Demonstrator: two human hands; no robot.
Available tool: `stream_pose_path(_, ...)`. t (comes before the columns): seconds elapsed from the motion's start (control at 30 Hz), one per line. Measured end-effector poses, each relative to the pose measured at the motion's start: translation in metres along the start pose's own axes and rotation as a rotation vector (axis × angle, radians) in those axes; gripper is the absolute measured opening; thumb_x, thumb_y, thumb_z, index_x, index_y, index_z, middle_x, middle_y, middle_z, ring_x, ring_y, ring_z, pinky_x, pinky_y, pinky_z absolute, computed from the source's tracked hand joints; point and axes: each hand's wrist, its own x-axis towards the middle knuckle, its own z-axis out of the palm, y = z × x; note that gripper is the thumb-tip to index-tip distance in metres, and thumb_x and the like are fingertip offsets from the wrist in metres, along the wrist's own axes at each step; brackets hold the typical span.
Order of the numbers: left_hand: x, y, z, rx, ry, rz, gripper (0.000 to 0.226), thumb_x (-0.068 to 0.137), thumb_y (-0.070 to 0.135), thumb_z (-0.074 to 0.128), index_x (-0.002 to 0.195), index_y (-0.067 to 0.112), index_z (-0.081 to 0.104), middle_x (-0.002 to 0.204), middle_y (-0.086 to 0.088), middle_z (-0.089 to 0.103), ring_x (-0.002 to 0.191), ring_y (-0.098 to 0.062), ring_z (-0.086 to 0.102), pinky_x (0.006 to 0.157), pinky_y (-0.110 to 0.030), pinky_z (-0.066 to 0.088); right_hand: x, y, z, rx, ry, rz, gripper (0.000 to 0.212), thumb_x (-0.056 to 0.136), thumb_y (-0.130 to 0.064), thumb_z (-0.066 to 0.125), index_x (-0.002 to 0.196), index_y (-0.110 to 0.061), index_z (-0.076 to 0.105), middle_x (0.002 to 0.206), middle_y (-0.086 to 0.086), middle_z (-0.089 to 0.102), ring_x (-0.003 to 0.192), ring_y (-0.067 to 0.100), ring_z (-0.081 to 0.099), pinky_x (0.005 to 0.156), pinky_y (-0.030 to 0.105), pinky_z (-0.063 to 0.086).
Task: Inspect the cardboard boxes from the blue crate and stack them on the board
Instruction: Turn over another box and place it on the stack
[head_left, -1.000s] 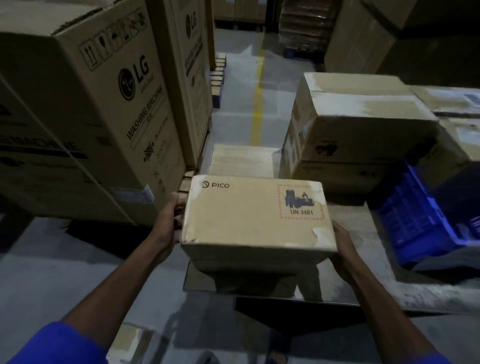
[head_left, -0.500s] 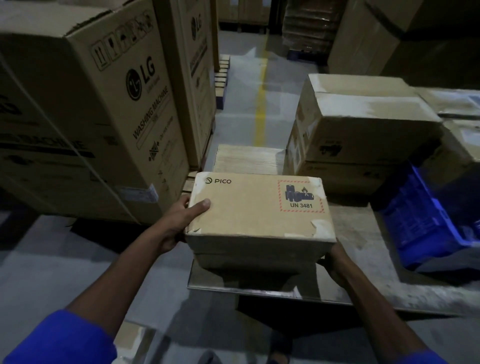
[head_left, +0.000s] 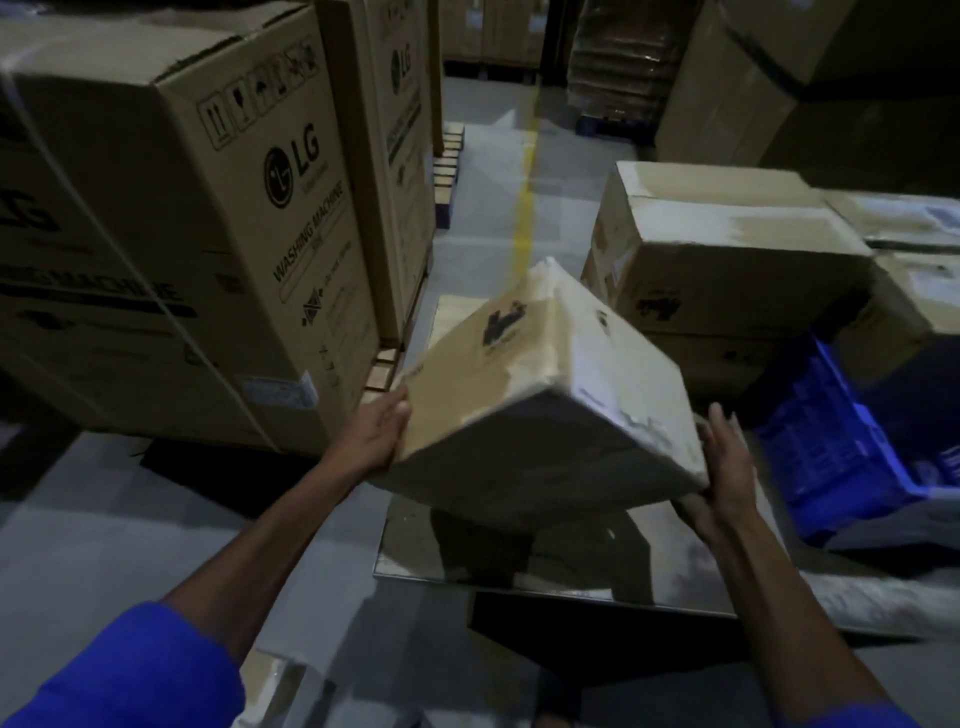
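Note:
I hold a brown cardboard box (head_left: 535, 395) tilted in the air, one corner up, its printed hazard label blurred. My left hand (head_left: 376, 436) grips its lower left corner, thumb on the face, fingers hidden beneath. My right hand (head_left: 724, 467) presses flat against the lower right corner with straight fingers pointing up. The box hangs over a shiny grey board (head_left: 519, 556). A blue crate (head_left: 841, 447) stands to the right of the box, beyond my right hand; what it contains is too dark to make out.
Tall LG washing machine cartons (head_left: 208, 234) wall off the left. Large worn cartons (head_left: 727, 270) are stacked behind the board and the crate. A pale flat panel (head_left: 457, 322) lies behind the held box. A floor aisle with a yellow line (head_left: 524, 208) runs away ahead.
The box was level with its PICO face up; now it is turned and tipped, a corner raised. My right hand slid from under the edge to the corner, fingers straightened.

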Motion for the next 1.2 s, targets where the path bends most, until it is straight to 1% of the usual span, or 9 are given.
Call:
stream_pose_path(0.13, -0.014, 0.044, 0.024, -0.205, -0.092, -0.014, 0.04, 0.109, 0.047, 0.039, 0.108, 0.022, 0.07, 0.083, 0.008, 0.071, 0.082, -0.03, 0.066, 0.068, -0.031, 0.062, 0.001, -0.02, 0.011, -0.144, -0.062, -0.108, 0.046, 0.099, -0.045, 0.06, 0.127, -0.009, 0.067, 0.134, 0.02, 0.067, 0.128, 0.037, 0.061, 0.096, 0.046, 0.052)
stream_pose_path(0.23, -0.016, 0.061, 0.027, -0.385, -0.105, -0.133, 0.06, 0.107, 0.059, 0.029, 0.124, 0.016, 0.067, 0.105, -0.007, 0.074, 0.101, -0.022, 0.064, 0.095, -0.052, 0.053, 0.007, -0.021, 0.018, -0.299, -0.122, -0.215, 0.064, 0.088, -0.042, 0.071, 0.135, -0.001, 0.057, 0.137, 0.028, 0.062, 0.128, 0.045, 0.06, 0.094, 0.048, 0.054)
stream_pose_path(0.33, -0.012, 0.06, 0.013, -0.51, -0.173, -0.173, 0.081, 0.091, 0.082, 0.018, 0.106, 0.023, 0.072, 0.08, 0.003, 0.075, 0.063, -0.009, 0.068, 0.054, -0.028, 0.055, 0.011, -0.017, 0.02, -0.354, -0.178, -0.205, 0.094, 0.066, -0.058, 0.09, 0.135, -0.003, 0.055, 0.137, 0.027, 0.062, 0.123, 0.039, 0.064, 0.102, 0.053, 0.054)
stream_pose_path(0.47, -0.004, 0.07, 0.001, -0.578, -0.265, -0.181, 0.092, 0.066, 0.096, 0.045, 0.128, 0.031, 0.066, 0.113, 0.001, 0.074, 0.096, -0.025, 0.069, 0.071, -0.043, 0.056, 0.016, -0.013, 0.02, -0.378, -0.245, -0.202, 0.12, 0.051, -0.069, 0.093, 0.144, -0.007, 0.051, 0.138, 0.02, 0.064, 0.132, 0.041, 0.058, 0.114, 0.061, 0.044)
stream_pose_path(0.6, 0.001, 0.073, 0.004, -0.496, -0.228, -0.234, 0.107, 0.053, 0.08, 0.083, 0.141, 0.025, 0.056, 0.123, -0.007, 0.073, 0.113, -0.035, 0.068, 0.094, -0.065, 0.053, 0.018, -0.009, 0.02, -0.4, -0.255, -0.224, 0.105, 0.069, -0.075, 0.079, 0.146, -0.011, 0.049, 0.139, 0.015, 0.064, 0.132, 0.037, 0.059, 0.111, 0.058, 0.047)
stream_pose_path(0.77, 0.005, 0.063, -0.01, -0.547, -0.126, -0.219, 0.058, 0.089, 0.05, 0.073, 0.136, 0.019, 0.06, 0.118, -0.012, 0.075, 0.111, -0.037, 0.069, 0.097, -0.066, 0.052, 0.037, 0.024, 0.006, -0.578, -0.054, 0.022, 0.052, 0.099, -0.055, 0.061, 0.137, -0.019, 0.059, 0.137, 0.008, 0.063, 0.121, 0.027, 0.061, 0.109, 0.051, 0.046)
stream_pose_path(0.93, 0.002, 0.035, -0.036, -0.675, -0.003, -0.154, 0.036, 0.103, 0.038, 0.057, 0.134, 0.021, 0.063, 0.122, -0.015, 0.073, 0.098, -0.03, 0.071, 0.085, -0.047, 0.059, 0.052, 0.07, -0.011, -0.73, -0.062, 0.361, 0.081, 0.086, -0.082, 0.057, 0.14, -0.022, 0.056, 0.136, 0.01, 0.061, 0.121, 0.033, 0.06, 0.1, 0.052, 0.052)
stream_pose_path(1.0, 0.002, 0.029, -0.04, -0.675, 0.077, -0.115, 0.036, 0.107, 0.03, 0.051, 0.14, 0.018, 0.059, 0.123, -0.012, 0.072, 0.098, -0.026, 0.071, 0.074, -0.035, 0.061, 0.047, 0.067, 0.0, -0.662, -0.059, 0.28, 0.069, 0.092, -0.073, 0.058, 0.134, -0.019, 0.063, 0.125, 0.011, 0.069, 0.112, 0.034, 0.067, 0.088, 0.049, 0.059)
stream_pose_path(1.2, -0.001, 0.026, -0.01, -0.174, 0.13, -0.11, 0.044, 0.111, 0.039, 0.037, 0.146, 0.016, 0.053, 0.145, -0.002, 0.052, 0.124, -0.016, 0.048, 0.1, -0.032, 0.042, 0.03, 0.02, -0.004, -0.352, 0.112, -0.065, 0.035, 0.103, -0.043, 0.059, 0.12, -0.014, 0.069, 0.117, 0.015, 0.074, 0.106, 0.032, 0.073, 0.086, 0.048, 0.062)
